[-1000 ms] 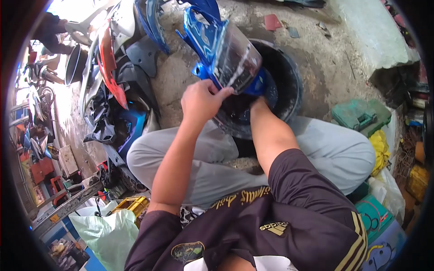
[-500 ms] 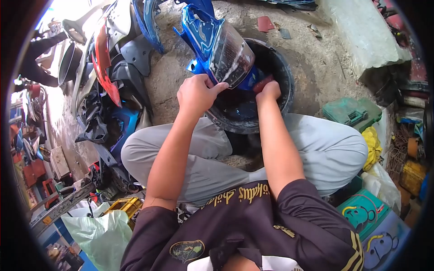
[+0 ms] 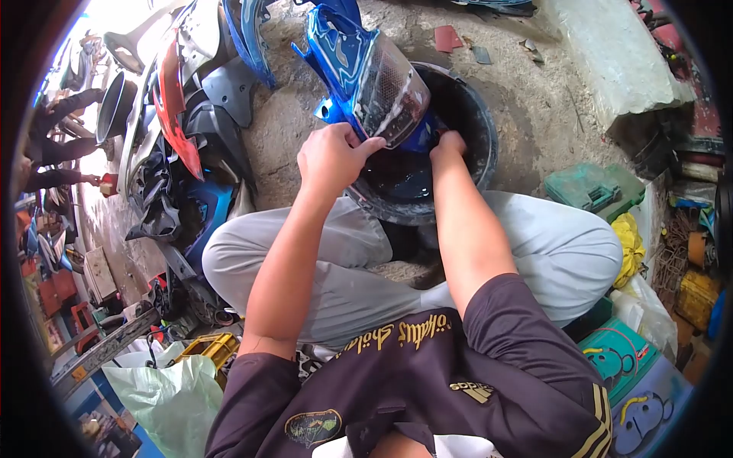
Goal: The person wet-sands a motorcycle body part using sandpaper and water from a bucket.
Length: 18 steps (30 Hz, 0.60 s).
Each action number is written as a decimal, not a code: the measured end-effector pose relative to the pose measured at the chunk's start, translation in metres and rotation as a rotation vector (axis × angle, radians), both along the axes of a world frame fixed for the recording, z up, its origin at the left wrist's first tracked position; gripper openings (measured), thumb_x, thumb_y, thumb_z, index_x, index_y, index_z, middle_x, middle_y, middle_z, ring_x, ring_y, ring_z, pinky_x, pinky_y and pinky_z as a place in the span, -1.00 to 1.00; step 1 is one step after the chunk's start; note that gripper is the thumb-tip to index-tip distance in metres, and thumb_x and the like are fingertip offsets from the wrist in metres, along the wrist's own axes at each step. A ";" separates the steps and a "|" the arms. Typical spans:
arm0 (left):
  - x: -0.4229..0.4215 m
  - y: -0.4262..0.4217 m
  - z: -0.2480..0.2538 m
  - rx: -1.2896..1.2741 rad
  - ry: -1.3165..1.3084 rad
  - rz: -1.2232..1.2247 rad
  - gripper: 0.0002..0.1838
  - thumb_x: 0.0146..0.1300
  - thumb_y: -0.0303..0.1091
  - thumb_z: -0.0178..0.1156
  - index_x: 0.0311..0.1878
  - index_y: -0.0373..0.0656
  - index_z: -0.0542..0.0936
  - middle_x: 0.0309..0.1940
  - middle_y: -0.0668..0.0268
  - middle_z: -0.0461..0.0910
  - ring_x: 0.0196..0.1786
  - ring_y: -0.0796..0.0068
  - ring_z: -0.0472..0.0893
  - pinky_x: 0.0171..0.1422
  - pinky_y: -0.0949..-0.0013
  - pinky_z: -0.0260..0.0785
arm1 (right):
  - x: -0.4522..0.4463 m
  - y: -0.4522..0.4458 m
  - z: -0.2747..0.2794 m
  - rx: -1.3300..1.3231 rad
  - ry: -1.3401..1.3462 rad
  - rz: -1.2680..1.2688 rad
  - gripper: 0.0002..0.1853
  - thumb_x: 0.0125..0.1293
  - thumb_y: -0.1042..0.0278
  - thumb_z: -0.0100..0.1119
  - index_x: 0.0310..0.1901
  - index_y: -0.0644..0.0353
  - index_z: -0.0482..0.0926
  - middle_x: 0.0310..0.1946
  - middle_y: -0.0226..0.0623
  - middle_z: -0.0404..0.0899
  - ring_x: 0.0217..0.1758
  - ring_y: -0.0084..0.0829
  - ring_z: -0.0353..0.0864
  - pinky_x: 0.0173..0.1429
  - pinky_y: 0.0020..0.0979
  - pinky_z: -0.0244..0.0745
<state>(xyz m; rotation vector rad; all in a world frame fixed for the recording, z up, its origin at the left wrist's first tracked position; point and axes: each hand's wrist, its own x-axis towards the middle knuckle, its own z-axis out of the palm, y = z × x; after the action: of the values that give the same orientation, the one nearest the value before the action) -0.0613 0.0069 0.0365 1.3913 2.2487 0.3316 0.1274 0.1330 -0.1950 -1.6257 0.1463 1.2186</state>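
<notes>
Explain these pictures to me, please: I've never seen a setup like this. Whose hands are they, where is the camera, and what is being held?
There is no robot here. You are looking down past a seated person's own chest, because every picture comes from one camera worn on the head.

The left hand pinches the edge of a blue panel, whose lower end hangs over a dark bucket. The right hand reaches in over the bucket beside that end; a bit of red shows at its fingers, but the grip is too hidden to tell.

On the rough ground lie a red panel to the left and a green case to the right. At the far left is another person's sleeve.
</notes>
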 end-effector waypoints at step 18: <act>0.000 -0.002 0.001 0.025 -0.024 -0.010 -0.34 0.12 0.34 0.61 -0.42 -0.20 0.76 -0.52 0.10 0.72 -0.36 0.06 0.74 -0.12 0.03 0.56 | 0.010 -0.015 -0.013 0.038 0.100 -0.186 -0.61 0.61 0.24 -0.17 -0.07 0.21 0.70 -0.18 -0.09 0.77 -0.23 -0.17 0.76 -0.17 -0.07 0.67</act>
<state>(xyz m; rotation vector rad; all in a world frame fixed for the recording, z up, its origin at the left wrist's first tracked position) -0.0612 0.0053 0.0373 1.4036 2.2246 0.3726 0.1377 0.1184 -0.2083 -1.4839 0.3288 1.1523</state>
